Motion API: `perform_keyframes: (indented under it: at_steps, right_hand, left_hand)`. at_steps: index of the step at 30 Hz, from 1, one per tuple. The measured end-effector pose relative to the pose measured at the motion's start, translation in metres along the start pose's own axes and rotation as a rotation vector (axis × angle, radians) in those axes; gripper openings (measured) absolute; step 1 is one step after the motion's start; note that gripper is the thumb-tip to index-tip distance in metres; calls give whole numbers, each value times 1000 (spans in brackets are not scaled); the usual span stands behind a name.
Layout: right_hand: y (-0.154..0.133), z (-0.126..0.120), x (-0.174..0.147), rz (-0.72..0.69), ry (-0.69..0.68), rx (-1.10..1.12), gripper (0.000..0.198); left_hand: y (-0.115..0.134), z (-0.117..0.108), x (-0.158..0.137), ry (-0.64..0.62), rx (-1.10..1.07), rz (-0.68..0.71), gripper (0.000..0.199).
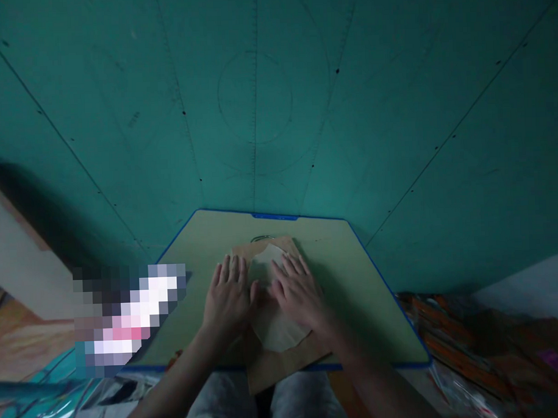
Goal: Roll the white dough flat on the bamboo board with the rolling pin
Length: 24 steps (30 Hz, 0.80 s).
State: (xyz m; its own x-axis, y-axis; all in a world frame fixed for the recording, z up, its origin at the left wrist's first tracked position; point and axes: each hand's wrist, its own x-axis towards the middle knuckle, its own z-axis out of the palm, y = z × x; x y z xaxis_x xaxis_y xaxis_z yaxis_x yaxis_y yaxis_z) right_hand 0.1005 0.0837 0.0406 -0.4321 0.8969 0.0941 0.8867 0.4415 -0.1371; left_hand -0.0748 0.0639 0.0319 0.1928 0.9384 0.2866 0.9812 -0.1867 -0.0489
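Beyond the far edge of the blue-rimmed board, look, a broad green surface spreads right across, marked with ruled lines and a faint circle. Down to the board itself, pale and wide, its left edge partly lost behind a pixelated patch. And onto it comes the brown sheet, lying about midway between the left and right edges, its near corner poking out past the near edge! On top of that, a pale piece, pointed towards the far edge and broader towards the near one. Now the hands, both palms down! It's the left hand at the piece's left side, flat, fingers slightly apart, thumb reaching in to its margin. Over on the right, the right hand lies across the piece's right side, fingers loosely fanned, thumb and forefinger over the pale area; neither hand pinches anything. Smallest of all, a thin curved loop sits just beyond the brown sheet's far end.
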Motion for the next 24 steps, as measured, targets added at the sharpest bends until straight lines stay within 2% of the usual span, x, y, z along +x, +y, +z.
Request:
perform_keyframes:
  at_steps: [5,9,12,13,17,21,24]
  right_hand:
    - [-1,-1,-1,11,-37,-13,53]
    - [-1,-4,-1,-45,1,6,51]
    - [0,-4,0,21,-69,-11,53]
    - [0,-3,0,-3,-62,-12,53]
    - [1,-1,-1,-67,40,4,58]
    - [0,-2,-2,14,-16,-3,65]
    - [-3,-1,-9,-46,17,7,61]
  left_hand:
    - [5,-2,-3,-51,8,-65,60]
    - [6,-3,-7,48,12,-43,59]
    - [6,-1,-8,-18,-16,-69,56]
    - [7,1,-9,-20,-20,-71,57]
    - [7,7,-12,85,11,-40,61]
    - [7,8,-15,33,20,-44,63]
    - [7,8,-23,117,-24,29,69]
